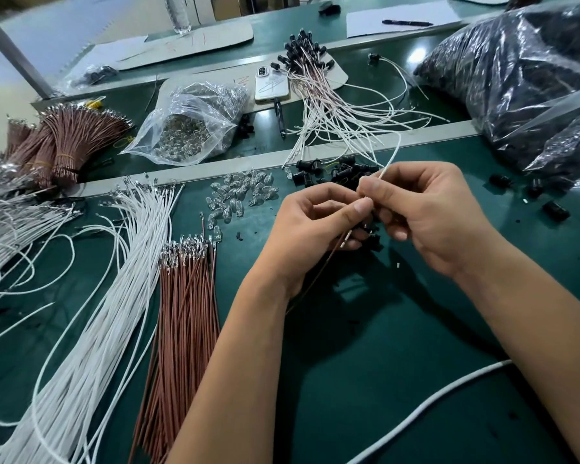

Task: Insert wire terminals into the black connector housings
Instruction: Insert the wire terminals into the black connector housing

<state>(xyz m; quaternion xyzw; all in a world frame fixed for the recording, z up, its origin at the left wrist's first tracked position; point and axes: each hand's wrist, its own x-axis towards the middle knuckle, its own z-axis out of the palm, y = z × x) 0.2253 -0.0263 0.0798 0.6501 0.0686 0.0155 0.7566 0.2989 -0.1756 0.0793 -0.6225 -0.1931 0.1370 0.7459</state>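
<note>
Above worktop: white wire is pinched by right hand (fingers curled).
Left hand: brown wire and what looks like black housing are gripped.
Advice: terminal is best kept square to cavity.

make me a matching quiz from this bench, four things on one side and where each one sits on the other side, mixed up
Things:
1. phone
2. brown wire bundle
3. clear bulbs
4. big black bag

Places:
A. far right of the bench
B. loose on the green mat, beyond the left hand
C. lying beside the white wires, near left
D. on the cardboard at the back

Pairs: 1-D, 2-C, 3-B, 4-A
</note>
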